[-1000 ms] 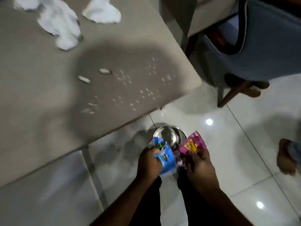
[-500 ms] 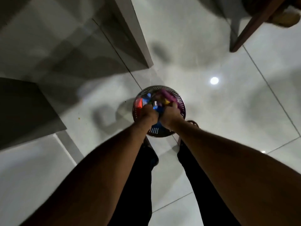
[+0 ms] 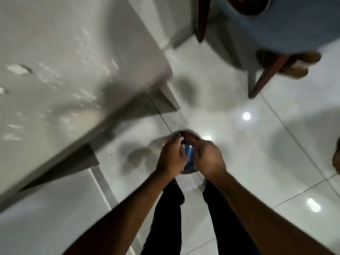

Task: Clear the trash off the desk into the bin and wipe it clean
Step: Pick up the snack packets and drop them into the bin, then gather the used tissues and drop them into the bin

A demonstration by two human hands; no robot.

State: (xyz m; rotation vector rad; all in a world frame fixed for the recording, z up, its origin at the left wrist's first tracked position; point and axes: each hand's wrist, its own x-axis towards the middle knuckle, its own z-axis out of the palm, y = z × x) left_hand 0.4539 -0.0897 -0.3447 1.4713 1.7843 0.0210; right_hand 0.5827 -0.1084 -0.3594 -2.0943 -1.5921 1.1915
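Observation:
The small round metal bin (image 3: 189, 171) stands on the floor between my feet. A blue wrapper (image 3: 189, 155) and a pink-and-yellow wrapper (image 3: 191, 138) lie inside it. Both hands hover over its mouth: my left hand (image 3: 172, 157) has its fingers curled against the blue wrapper, and my right hand (image 3: 210, 157) shows only its back. Blur hides whether either one still grips a wrapper. The grey desk (image 3: 110, 57) at upper left carries scattered white crumbs (image 3: 86, 96) and small paper scraps (image 3: 17, 69).
A blue upholstered chair (image 3: 279, 26) with dark wooden legs (image 3: 265, 78) stands at upper right, with someone's feet (image 3: 298, 66) beneath it. Another person's foot (image 3: 337, 161) shows at the right edge. The floor is glossy white tile (image 3: 257, 153).
Both hands went down from holding the wrappers above the bin to pressing them into it. The view has since tilted up, bringing the desk corner and chair back into sight.

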